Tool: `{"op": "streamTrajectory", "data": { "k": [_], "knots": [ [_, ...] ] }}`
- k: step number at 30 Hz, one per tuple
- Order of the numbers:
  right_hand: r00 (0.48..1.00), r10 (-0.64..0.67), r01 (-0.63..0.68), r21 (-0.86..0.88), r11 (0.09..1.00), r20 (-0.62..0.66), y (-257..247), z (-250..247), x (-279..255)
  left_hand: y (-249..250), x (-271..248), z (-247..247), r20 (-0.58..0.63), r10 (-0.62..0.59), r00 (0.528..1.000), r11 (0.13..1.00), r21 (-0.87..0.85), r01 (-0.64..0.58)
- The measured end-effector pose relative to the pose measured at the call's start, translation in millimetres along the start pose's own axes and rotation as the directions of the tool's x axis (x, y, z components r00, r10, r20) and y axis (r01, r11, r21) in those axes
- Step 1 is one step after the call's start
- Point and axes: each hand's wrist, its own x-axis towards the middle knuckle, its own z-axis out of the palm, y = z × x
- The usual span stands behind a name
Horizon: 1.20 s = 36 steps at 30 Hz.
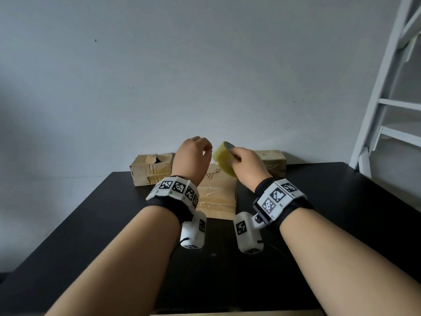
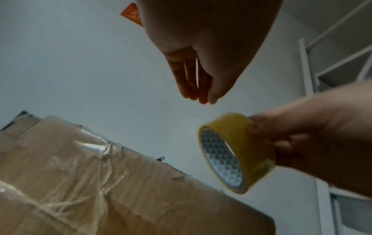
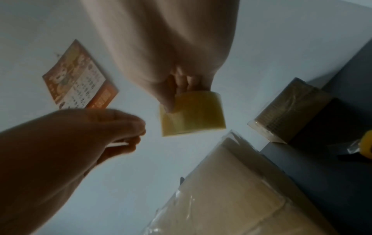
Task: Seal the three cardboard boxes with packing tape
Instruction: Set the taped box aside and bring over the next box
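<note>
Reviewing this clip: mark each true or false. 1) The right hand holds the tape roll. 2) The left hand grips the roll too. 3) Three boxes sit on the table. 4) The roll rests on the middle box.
1) True: the right hand grips the tape roll.
2) False: the left hand is beside the roll, fingertips pinched together, not on it.
3) True: left box, middle box, right box on the table.
4) False: it is held in the air above it.

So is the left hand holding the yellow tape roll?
No, the right hand grips the tape roll; the left hand hangs above, touching nothing.
</note>
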Motion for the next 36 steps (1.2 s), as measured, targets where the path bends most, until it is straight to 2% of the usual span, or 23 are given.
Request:
{"op": "streamTrajectory", "data": {
  "k": [3,5,9,14,18,28,36],
  "knots": [
    [1.000,0.009,-0.008,0.032,0.999,-0.015,5,-4,1,-6,2,-3,0.051,-0.098,0.994,0.994,-0.047,0.100],
    [1.000,0.011,-0.010,0.043,0.999,-0.002,5,-4,0,-3,3,-2,0.072,-0.101,0.992,0.993,-0.061,0.105],
    [1.000,0.001,-0.003,0.090,0.996,0.027,3,-1,0,8,2,1,0.066,-0.030,0.997,0.999,-0.039,0.033],
    [0.999,0.019,-0.023,0.103,0.994,0.043,3,0,-1,15,-2,5,-0.001,0.045,0.999,0.997,0.069,-0.044],
    [0.999,0.013,-0.017,0.097,0.995,0.044,4,1,-2,18,0,7,0.025,0.075,0.997,0.989,0.128,-0.078],
    [0.998,-0.041,0.042,-0.024,0.999,0.054,6,5,1,12,3,0,0.246,-0.036,0.969,0.990,0.139,0.001],
    [0.997,-0.046,0.054,-0.151,0.987,0.057,2,3,9,9,7,-10,0.269,-0.098,0.958,0.995,0.017,0.098]
  ]
}}
